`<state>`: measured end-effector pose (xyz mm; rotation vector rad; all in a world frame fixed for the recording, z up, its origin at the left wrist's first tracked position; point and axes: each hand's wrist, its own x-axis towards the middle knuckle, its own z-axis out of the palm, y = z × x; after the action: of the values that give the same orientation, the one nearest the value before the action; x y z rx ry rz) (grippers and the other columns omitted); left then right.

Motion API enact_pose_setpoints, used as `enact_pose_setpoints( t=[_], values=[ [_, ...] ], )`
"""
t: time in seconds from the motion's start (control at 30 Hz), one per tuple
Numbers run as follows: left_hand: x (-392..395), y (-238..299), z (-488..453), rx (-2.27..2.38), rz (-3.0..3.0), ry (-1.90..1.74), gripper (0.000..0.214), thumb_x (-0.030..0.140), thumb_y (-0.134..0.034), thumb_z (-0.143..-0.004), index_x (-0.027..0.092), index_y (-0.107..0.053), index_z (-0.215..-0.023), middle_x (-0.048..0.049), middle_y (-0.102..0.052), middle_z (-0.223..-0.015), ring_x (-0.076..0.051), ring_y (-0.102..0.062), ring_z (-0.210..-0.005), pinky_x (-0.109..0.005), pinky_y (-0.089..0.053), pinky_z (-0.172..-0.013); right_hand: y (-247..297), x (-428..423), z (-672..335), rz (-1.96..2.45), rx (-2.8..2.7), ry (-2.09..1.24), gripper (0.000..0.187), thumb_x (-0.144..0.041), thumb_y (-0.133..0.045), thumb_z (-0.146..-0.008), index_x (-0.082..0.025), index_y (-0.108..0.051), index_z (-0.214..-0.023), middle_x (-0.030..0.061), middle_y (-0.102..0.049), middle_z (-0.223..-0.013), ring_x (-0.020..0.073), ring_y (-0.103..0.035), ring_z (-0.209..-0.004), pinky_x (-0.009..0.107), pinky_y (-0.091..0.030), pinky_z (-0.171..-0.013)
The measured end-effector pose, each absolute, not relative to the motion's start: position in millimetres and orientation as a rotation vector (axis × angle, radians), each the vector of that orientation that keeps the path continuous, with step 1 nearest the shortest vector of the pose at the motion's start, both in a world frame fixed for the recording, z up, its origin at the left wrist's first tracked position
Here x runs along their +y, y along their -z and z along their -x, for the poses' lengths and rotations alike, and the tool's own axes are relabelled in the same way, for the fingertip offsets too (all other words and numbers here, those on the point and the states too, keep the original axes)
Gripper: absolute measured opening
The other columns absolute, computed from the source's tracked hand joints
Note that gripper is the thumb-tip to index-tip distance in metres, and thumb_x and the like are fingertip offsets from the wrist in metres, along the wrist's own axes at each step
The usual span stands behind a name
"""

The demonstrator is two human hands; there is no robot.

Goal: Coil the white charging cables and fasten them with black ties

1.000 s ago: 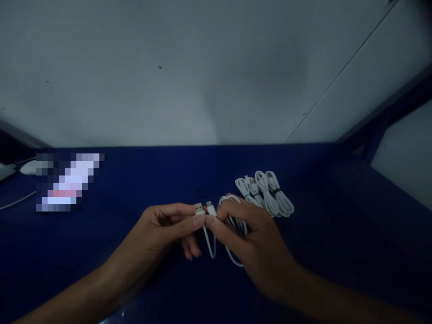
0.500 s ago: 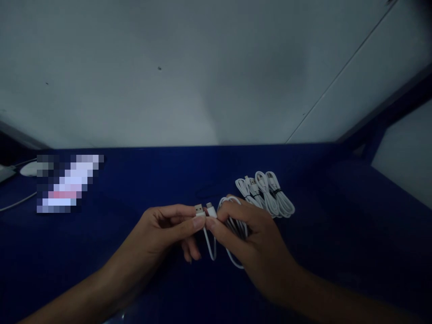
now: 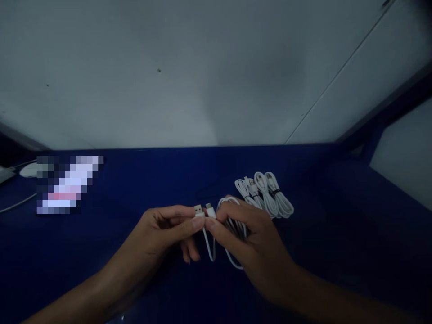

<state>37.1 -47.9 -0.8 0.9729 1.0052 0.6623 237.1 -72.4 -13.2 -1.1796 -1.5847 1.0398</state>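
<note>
White plugs (image 3: 199, 212) sit pinched in left hand (image 3: 162, 228) and right hand (image 3: 253, 235), thumbs (image 3: 198, 222) nearly touching.

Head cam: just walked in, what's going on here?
A person holds a white USB cable in both hands. The left hand pinches the USB-A plug; the right hand holds what looks like the USB-C plug, along with the cable's coiled length. The two plugs are side by side, metal ends pointing away from the person. Just beyond the right hand, more coiled white cables lie bunched on the blue table, with a black tie visible.
</note>
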Motion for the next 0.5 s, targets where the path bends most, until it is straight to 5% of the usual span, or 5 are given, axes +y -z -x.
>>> enact_pose_setpoints(
  t=[0.5],
  values=[
    [-48.6,2.1,-36.0,1.002,-0.962,-0.653,0.018,0.028,-0.083,-0.093,0.019,-0.082,-0.077,0.0008,-0.07,-0.059,-0.011,-0.06,-0.057,-0.019,-0.049,-0.063,11.7,-72.5,-237.1,1.181,-1.59,-1.063,0.038,-0.026,-0.065,-0.104,-0.021,-0.05,-0.069,-0.005,-0.051,-0.068,0.0126,-0.047,-0.065,0.029,-0.039,-0.062]
  ],
)
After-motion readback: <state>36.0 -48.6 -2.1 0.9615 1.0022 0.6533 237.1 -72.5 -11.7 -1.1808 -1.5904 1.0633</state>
